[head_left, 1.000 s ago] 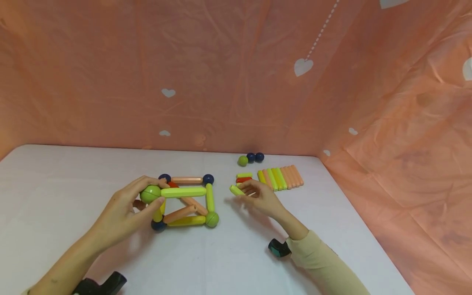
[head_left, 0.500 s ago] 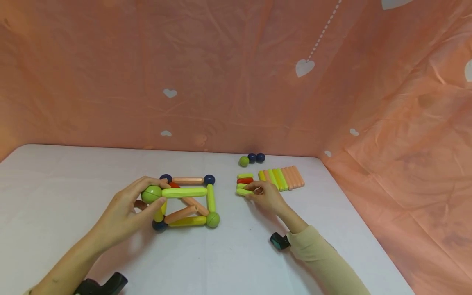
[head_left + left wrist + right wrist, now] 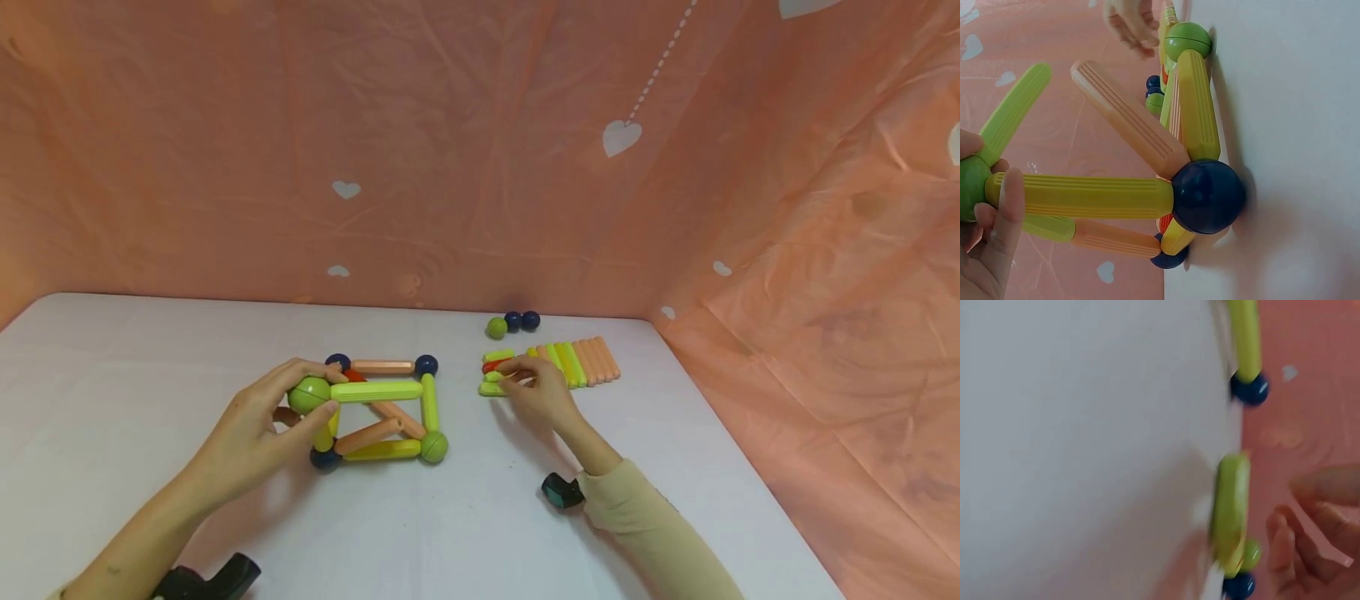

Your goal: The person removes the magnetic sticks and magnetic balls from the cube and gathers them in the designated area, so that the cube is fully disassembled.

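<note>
My left hand [image 3: 258, 425] holds a green ball [image 3: 309, 395] between thumb and fingers, at a raised corner of a stick-and-ball frame. From that ball a light-green stick [image 3: 377, 392] juts right, and in the left wrist view a yellow stick [image 3: 1085, 195] runs to a dark-blue ball [image 3: 1209, 195] at the base. Peach sticks lean inside the frame. Over a small row of short sticks, my right hand [image 3: 542, 396] has loosely curled fingers close above a short light-green stick [image 3: 492, 389] and a red stick [image 3: 493, 366]. The right wrist view shows a gap between fingers and sticks.
A row of longer peach, yellow and green sticks [image 3: 581, 362] lies right of the short ones. Behind them a loose green ball [image 3: 497, 327] and two dark-blue balls [image 3: 522, 321] sit near the back edge of the white table [image 3: 480, 533]. An orange curtain [image 3: 450, 167] hangs behind.
My right hand has carried a short light-green stick right, laid it at the front of the short row and let go, then moved slightly back over the row. The left hand stays still.
</note>
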Demonstrator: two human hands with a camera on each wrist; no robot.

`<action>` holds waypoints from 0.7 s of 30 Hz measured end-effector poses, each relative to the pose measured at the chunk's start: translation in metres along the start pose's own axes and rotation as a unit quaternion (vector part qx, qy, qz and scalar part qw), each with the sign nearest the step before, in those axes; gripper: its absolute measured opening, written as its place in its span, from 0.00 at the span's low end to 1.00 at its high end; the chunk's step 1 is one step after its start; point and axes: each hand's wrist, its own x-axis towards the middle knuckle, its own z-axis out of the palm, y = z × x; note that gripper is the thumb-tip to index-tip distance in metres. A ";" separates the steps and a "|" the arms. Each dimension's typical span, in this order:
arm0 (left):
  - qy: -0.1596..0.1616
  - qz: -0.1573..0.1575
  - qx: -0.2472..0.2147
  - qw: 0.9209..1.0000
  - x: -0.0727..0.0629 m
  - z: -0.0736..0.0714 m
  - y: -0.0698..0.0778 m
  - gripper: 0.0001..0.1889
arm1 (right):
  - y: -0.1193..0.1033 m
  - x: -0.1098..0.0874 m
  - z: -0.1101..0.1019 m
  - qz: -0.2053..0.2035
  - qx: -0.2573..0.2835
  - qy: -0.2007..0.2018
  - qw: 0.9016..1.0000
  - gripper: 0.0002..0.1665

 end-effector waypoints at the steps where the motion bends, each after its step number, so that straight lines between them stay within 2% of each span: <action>1: 0.000 0.000 0.001 1.000 0.000 0.000 0.000 0.15 | -0.004 0.000 0.001 -0.014 0.024 -0.007 1.000 0.11; 4: 0.000 0.000 0.002 1.000 0.000 0.000 0.000 0.15 | -0.017 -0.002 0.007 -0.039 0.111 -0.040 0.992 0.15; 9: 0.000 -0.002 -0.004 1.000 0.000 0.000 0.001 0.15 | -0.038 -0.004 0.019 -0.031 0.235 -0.089 0.967 0.20; 15: -0.001 0.000 0.002 1.000 -0.001 0.000 0.001 0.15 | -0.058 -0.011 0.032 -0.048 0.295 -0.147 0.943 0.25; 21: -0.003 0.005 0.004 1.000 0.000 -0.001 0.001 0.16 | -0.075 -0.016 0.042 -0.044 0.309 -0.187 0.931 0.26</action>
